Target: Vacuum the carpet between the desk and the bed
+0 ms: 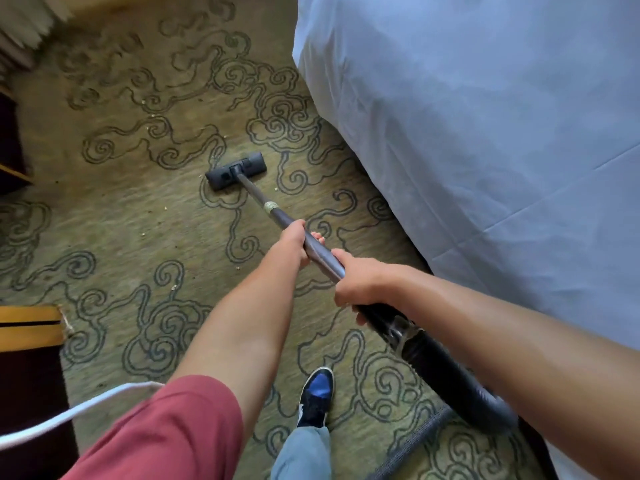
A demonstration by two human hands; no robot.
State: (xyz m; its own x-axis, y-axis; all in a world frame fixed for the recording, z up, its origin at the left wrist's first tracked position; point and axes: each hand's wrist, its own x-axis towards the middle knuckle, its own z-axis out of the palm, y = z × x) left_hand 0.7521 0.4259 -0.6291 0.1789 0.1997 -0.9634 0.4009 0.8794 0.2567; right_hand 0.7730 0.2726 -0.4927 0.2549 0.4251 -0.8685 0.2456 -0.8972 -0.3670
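Both hands are closed around the vacuum wand (258,199), the one landmark used here. The left hand (294,242) grips it further down toward the floor head; the right hand (360,289) grips it higher, just where the dark tube meets the hose (450,372). The left hand is therefore the nearer to the working end. The wand's long axis runs from the hands forward and to the left, ending at the floor head (236,170), which sits flat on the patterned carpet (131,209). To the right of the wand lies the bed (485,133), its edge running roughly alongside the tube. To the left of the wand, well apart, dark wooden furniture (14,157) shows at the frame edge, probably the bench. Pale crumbs (152,116) lie scattered on the carpet beyond and to the left of the floor head. In my judgement the next stroke calls for a push along the wand's axis, then a shift leftward toward the crumbs.
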